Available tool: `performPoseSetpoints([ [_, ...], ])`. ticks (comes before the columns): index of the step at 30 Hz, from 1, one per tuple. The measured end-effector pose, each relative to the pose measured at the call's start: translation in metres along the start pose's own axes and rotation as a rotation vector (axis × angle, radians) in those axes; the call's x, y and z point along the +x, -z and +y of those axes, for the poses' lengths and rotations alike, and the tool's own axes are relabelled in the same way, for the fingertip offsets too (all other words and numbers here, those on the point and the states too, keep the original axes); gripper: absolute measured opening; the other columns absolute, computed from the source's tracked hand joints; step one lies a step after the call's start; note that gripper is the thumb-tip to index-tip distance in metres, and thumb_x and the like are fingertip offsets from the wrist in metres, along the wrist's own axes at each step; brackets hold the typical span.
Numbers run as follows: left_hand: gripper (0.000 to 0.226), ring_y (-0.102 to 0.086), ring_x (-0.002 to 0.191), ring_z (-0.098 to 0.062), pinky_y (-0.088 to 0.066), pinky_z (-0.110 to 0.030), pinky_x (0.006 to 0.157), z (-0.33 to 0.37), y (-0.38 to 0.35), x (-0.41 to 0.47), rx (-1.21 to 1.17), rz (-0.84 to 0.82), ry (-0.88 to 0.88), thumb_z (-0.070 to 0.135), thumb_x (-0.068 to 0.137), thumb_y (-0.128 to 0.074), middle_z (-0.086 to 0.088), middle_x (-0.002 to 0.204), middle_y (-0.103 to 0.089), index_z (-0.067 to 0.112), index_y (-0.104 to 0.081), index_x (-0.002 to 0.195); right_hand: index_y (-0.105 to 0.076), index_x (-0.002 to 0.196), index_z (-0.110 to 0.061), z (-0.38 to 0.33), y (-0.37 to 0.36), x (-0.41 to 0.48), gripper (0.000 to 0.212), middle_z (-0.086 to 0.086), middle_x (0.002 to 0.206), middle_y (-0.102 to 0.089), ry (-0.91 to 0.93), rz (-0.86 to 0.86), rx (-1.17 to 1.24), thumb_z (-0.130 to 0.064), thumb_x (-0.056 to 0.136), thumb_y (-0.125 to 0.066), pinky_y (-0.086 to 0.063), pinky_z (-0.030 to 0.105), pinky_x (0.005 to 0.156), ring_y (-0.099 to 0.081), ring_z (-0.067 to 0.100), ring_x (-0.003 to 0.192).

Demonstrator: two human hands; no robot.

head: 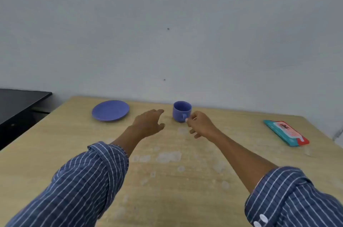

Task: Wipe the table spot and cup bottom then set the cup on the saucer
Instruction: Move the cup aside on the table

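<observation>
A blue cup (181, 110) stands upright near the far edge of the wooden table (185, 180), its handle turned towards me. A blue saucer (110, 110) lies bare to the cup's left, about a hand's width away. My right hand (201, 125) reaches in from the right, thumb and forefinger right at the handle, not visibly closed around it. My left hand (150, 123) hovers just left of the cup, fingers spread and holding nothing. A dark smudge on the table shows at the cup's left base.
A teal and red pack of wet wipes (285, 133) lies flat near the table's right edge. A black desk (20, 104) stands off to the left beyond the table. A pale wall rises directly behind the table. Whitish blotches mark the tabletop's middle.
</observation>
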State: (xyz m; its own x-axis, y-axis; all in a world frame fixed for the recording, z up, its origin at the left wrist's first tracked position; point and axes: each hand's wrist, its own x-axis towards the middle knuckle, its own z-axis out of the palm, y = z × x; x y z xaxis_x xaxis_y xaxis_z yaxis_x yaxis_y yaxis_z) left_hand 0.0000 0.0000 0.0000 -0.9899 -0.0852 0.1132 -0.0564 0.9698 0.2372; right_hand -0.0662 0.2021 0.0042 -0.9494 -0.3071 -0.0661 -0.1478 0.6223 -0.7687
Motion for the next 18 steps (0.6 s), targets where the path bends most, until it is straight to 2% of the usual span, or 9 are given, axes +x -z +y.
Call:
performPoseSetpoints([
  [3, 0.066, -0.05, 0.13, -0.026, -0.048, -0.042, 0.095, -0.006, -0.009, 0.01, -0.038, 0.016, 0.053, 0.045, 0.091, -0.054, -0.003, 0.147, -0.048, 0.024, -0.032, 0.15, -0.049, 0.092, -0.012, 0.001, -0.014, 0.014, 0.031, 0.007, 0.094, -0.066, -0.043, 0.036, 0.147, -0.041, 0.094, -0.059, -0.053, 0.032, 0.052, -0.073, 0.023, 0.078],
  [7, 0.063, -0.05, 0.13, -0.023, -0.048, -0.04, 0.094, -0.014, -0.022, 0.022, -0.085, 0.053, 0.074, 0.045, 0.092, -0.054, -0.001, 0.147, -0.048, 0.026, -0.033, 0.148, -0.052, 0.102, -0.01, 0.001, -0.035, 0.028, 0.032, 0.003, 0.092, -0.064, -0.099, 0.124, 0.301, -0.04, 0.093, -0.06, -0.048, 0.03, 0.048, -0.069, 0.021, 0.069],
  [11, 0.06, -0.05, 0.13, -0.022, -0.048, -0.04, 0.095, -0.018, -0.03, 0.032, -0.115, 0.072, 0.054, 0.043, 0.092, -0.053, 0.0, 0.146, -0.049, 0.026, -0.035, 0.147, -0.053, 0.089, -0.01, 0.005, -0.046, 0.037, 0.024, 0.011, 0.083, -0.066, -0.122, 0.208, 0.381, -0.032, 0.097, -0.056, -0.049, 0.027, 0.044, -0.065, 0.022, 0.064],
  [14, 0.06, -0.05, 0.129, -0.022, -0.048, -0.039, 0.095, -0.018, -0.034, 0.041, -0.138, 0.066, 0.043, 0.042, 0.092, -0.053, 0.0, 0.146, -0.049, 0.025, -0.036, 0.147, -0.053, 0.084, -0.009, 0.008, -0.047, 0.043, 0.022, 0.017, 0.085, -0.07, -0.12, 0.24, 0.413, -0.026, 0.097, -0.057, -0.054, 0.03, 0.055, -0.069, 0.024, 0.062],
  [18, 0.06, -0.051, 0.129, -0.021, -0.049, -0.039, 0.097, -0.013, -0.036, 0.05, -0.173, 0.071, 0.033, 0.041, 0.092, -0.054, 0.0, 0.146, -0.049, 0.024, -0.036, 0.147, -0.055, 0.086, -0.01, 0.016, -0.039, 0.047, 0.017, 0.015, 0.097, -0.072, -0.143, 0.277, 0.483, -0.022, 0.097, -0.058, -0.058, 0.044, 0.083, -0.075, 0.026, 0.079],
])
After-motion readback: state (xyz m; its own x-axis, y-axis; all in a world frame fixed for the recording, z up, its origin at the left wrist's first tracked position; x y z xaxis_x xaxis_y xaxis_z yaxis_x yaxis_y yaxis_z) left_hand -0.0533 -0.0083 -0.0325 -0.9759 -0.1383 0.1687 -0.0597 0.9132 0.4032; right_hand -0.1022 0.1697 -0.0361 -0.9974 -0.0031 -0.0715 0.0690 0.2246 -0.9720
